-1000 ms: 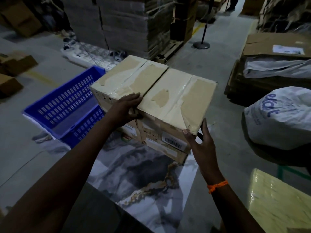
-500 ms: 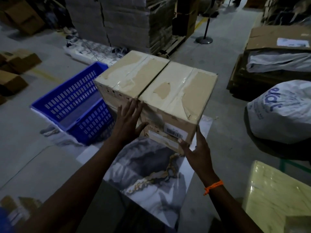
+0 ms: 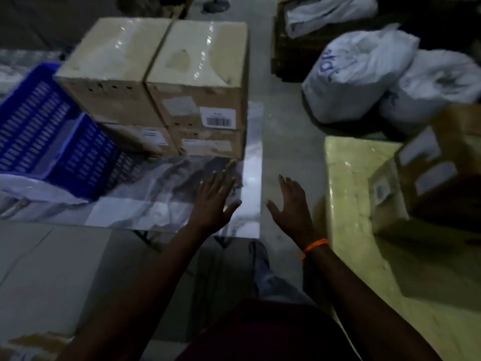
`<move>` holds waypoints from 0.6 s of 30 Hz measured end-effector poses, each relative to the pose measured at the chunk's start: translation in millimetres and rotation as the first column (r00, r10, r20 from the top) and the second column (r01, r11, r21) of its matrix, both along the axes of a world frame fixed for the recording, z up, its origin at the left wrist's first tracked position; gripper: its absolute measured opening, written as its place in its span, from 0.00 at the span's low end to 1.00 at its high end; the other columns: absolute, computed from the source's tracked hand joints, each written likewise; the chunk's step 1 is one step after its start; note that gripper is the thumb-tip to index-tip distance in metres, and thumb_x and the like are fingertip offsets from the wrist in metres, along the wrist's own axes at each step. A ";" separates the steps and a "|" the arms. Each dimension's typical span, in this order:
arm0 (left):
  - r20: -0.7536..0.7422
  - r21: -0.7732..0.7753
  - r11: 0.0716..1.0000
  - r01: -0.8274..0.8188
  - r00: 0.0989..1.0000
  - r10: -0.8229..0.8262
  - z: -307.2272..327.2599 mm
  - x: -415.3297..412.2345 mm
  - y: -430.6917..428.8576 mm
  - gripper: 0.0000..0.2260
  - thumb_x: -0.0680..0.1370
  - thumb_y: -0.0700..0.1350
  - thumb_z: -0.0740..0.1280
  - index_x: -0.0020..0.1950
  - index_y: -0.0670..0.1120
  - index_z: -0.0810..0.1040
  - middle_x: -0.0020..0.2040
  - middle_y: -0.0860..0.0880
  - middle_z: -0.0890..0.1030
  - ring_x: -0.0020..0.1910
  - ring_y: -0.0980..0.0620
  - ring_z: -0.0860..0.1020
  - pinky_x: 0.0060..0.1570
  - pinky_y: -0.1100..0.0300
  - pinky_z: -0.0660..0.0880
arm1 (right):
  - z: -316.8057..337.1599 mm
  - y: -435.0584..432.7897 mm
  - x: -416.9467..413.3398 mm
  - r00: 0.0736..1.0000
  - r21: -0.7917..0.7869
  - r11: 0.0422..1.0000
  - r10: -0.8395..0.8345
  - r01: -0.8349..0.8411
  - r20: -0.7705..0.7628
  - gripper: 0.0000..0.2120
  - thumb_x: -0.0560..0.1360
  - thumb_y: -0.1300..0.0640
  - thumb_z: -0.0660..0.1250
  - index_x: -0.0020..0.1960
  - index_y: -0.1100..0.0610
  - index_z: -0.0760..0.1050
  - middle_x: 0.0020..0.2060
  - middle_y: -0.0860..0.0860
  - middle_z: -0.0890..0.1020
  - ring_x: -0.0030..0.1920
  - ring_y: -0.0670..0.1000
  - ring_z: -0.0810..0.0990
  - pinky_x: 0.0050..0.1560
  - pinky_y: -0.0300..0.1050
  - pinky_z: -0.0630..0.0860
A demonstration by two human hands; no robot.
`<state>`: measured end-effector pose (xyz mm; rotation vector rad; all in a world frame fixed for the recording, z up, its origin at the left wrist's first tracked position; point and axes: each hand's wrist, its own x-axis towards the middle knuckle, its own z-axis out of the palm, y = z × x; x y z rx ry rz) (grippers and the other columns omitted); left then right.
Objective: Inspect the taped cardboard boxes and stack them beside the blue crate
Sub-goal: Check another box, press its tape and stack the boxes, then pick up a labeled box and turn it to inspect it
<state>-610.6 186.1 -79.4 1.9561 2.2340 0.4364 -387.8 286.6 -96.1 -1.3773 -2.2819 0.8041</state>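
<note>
Matt cardboard boxes (image 3: 156,82) under glossy clear tape (image 3: 205,40); slotted blue plastic crate (image 3: 46,131); glossy marbled sheet (image 3: 145,194); crinkled white plastic sacks (image 3: 364,71).

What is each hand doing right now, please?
Left hand: open, fingers spread, holding nothing.
Right hand: open, fingers straight, holding nothing.

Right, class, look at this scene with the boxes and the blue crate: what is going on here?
A person is stacking taped cardboard boxes beside a blue crate. The boxes stand two layers high on a marbled sheet. The left hand and right hand hover open in front of the stack, holding nothing.
</note>
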 end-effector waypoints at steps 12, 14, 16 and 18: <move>0.083 0.020 0.958 0.287 0.954 -0.287 14.8 116.9 62.8 0.29 0.80 0.62 0.58 0.76 0.47 0.72 0.78 0.42 0.68 0.79 0.38 0.62 0.72 0.41 0.66 | 49.5 26.5 138.4 0.909 0.359 0.843 -0.414 0.400 -0.039 0.26 0.75 0.54 0.70 0.72 0.60 0.74 0.72 0.63 0.73 0.74 0.67 0.67 0.72 0.68 0.68; 0.104 0.039 0.945 0.325 0.939 -0.327 19.8 132.0 81.4 0.29 0.80 0.62 0.58 0.75 0.46 0.72 0.77 0.42 0.69 0.78 0.38 0.62 0.73 0.41 0.66 | 64.4 60.1 159.1 0.867 0.445 0.767 -0.496 0.462 -0.046 0.27 0.74 0.55 0.71 0.72 0.59 0.73 0.72 0.64 0.72 0.74 0.68 0.67 0.73 0.69 0.65; 0.116 0.060 0.937 0.345 0.930 -0.350 25.6 148.7 101.5 0.28 0.80 0.61 0.58 0.74 0.46 0.73 0.76 0.42 0.70 0.78 0.38 0.63 0.73 0.40 0.67 | 78.0 93.6 181.0 0.822 0.496 0.708 -0.568 0.503 -0.023 0.30 0.73 0.56 0.72 0.74 0.58 0.70 0.75 0.64 0.69 0.77 0.68 0.63 0.76 0.71 0.58; 0.129 0.078 0.930 0.359 0.922 -0.366 33.4 168.5 121.2 0.27 0.81 0.60 0.59 0.74 0.45 0.74 0.76 0.42 0.71 0.78 0.38 0.64 0.72 0.42 0.66 | 84.4 121.9 204.9 0.780 0.524 0.673 -0.625 0.522 0.026 0.35 0.73 0.54 0.72 0.77 0.55 0.66 0.78 0.63 0.66 0.78 0.69 0.60 0.76 0.74 0.53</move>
